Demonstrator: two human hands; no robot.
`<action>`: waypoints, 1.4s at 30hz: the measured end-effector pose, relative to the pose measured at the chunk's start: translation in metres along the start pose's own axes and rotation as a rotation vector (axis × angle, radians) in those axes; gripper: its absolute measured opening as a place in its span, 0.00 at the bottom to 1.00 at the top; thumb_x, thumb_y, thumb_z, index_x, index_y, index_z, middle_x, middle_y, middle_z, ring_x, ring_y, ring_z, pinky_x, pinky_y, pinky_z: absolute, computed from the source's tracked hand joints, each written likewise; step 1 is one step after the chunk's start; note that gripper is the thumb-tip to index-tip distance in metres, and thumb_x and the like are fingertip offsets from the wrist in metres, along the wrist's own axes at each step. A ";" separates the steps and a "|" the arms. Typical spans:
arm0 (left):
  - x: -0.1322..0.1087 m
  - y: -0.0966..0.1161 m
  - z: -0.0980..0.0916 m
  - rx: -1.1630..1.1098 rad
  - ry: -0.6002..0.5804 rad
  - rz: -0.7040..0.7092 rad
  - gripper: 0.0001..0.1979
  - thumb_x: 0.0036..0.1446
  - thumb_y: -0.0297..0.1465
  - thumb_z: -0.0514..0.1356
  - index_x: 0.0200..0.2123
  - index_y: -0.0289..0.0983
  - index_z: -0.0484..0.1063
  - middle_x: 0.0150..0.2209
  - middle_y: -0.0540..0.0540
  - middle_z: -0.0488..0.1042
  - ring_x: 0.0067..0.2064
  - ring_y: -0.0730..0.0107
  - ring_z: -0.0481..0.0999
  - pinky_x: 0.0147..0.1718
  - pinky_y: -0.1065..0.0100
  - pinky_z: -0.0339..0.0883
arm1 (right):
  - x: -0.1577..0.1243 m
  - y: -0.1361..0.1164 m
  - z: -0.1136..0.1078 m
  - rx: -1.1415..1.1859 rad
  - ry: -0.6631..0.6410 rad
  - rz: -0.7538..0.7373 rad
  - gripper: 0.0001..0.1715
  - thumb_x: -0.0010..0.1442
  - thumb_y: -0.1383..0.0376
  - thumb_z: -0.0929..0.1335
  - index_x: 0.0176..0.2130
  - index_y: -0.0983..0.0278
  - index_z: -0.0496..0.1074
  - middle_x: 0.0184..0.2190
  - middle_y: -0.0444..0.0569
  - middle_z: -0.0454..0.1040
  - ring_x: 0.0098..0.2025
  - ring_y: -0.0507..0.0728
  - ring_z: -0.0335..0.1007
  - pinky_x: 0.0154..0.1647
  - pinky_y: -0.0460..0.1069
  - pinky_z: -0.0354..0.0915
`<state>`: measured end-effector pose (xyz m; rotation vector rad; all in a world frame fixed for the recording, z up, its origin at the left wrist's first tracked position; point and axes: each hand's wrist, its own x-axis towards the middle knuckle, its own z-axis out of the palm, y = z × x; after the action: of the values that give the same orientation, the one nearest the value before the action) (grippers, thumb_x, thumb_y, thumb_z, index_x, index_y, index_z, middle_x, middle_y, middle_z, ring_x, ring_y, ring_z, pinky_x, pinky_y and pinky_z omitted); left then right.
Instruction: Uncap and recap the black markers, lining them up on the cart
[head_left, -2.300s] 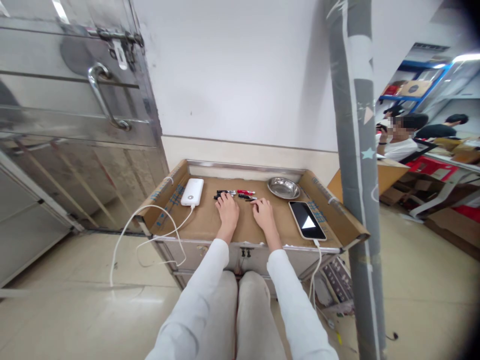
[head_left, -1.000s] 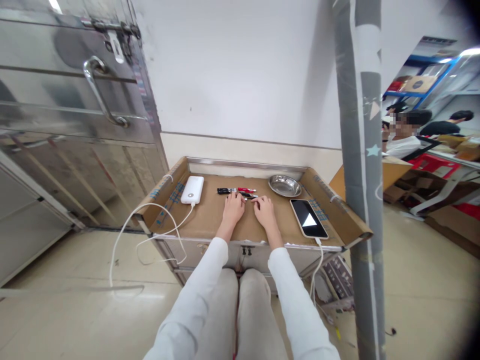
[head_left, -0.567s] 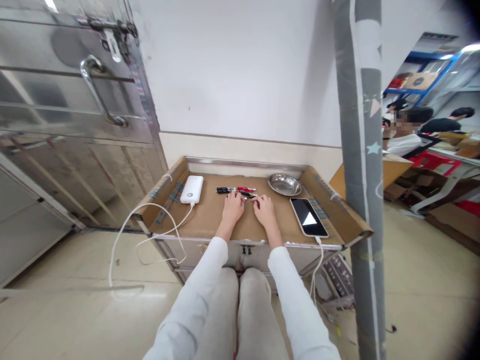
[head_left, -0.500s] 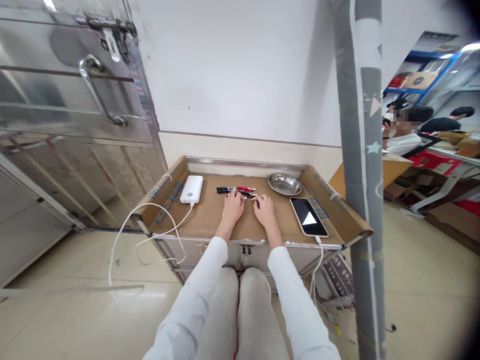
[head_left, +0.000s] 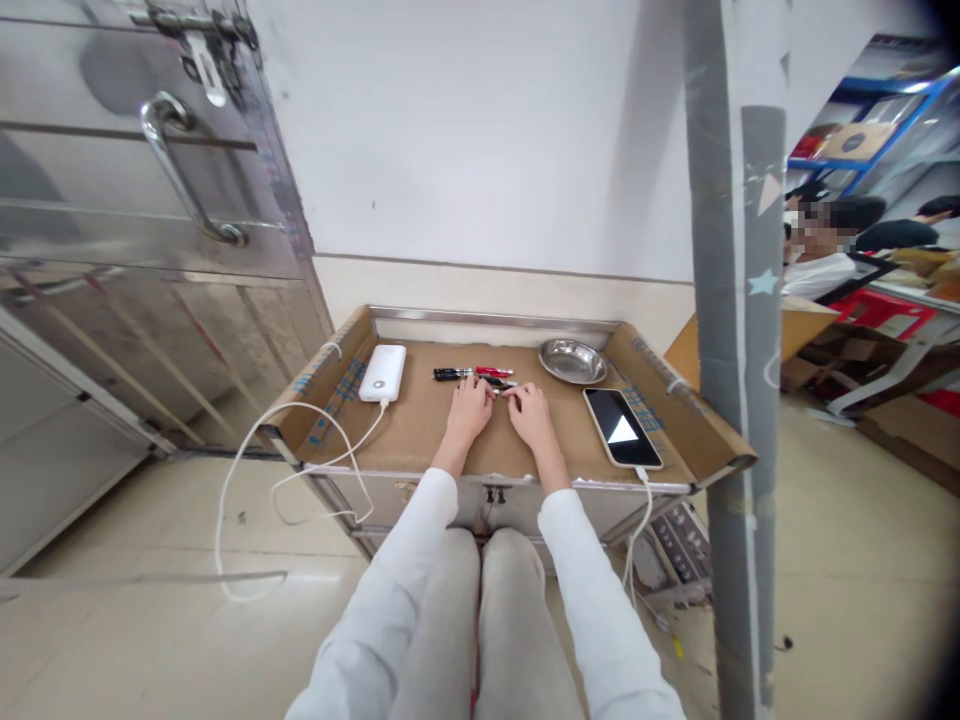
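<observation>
On the cardboard-covered top, my left hand and my right hand rest close together, fingertips nearly meeting. The fingers of both are bent and drawn together around something small that I cannot make out. Right beyond the fingertips lies a dark pen, partly covered by my left fingers. A red pen is just behind it. Black pens lie side by side to the left, above my left hand.
A white power bank with a cable stands left. To the right are a round steel bowl and a phone plugged into a cable. Cardboard sides edge the cabinet top. A wrapped pole rises at right; people sit beyond it.
The camera view has shifted slightly. My hands stay at nearly the same spot by the pens, with only small finger movement. The pens, bowl, phone and power bank have not moved.
</observation>
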<state>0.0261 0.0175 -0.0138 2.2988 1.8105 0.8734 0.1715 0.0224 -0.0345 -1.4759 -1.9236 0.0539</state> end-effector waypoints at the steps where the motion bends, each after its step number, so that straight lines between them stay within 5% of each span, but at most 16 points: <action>1: 0.000 0.000 0.000 -0.002 -0.002 0.001 0.07 0.61 0.26 0.51 0.37 0.37 0.69 0.43 0.41 0.70 0.48 0.60 0.69 0.48 0.62 0.61 | 0.000 0.000 0.000 0.000 0.002 -0.003 0.15 0.61 0.70 0.60 0.39 0.62 0.74 0.37 0.52 0.69 0.40 0.58 0.62 0.45 0.51 0.58; 42: -0.001 0.001 -0.004 -0.016 -0.041 0.002 0.08 0.61 0.25 0.50 0.38 0.37 0.68 0.44 0.41 0.70 0.49 0.62 0.70 0.49 0.62 0.60 | -0.002 -0.005 -0.005 -0.005 -0.019 0.015 0.15 0.61 0.70 0.60 0.39 0.62 0.74 0.38 0.51 0.69 0.42 0.57 0.63 0.45 0.51 0.58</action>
<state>0.0250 0.0153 -0.0108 2.2917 1.7792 0.8319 0.1701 0.0175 -0.0297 -1.4979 -1.9295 0.0698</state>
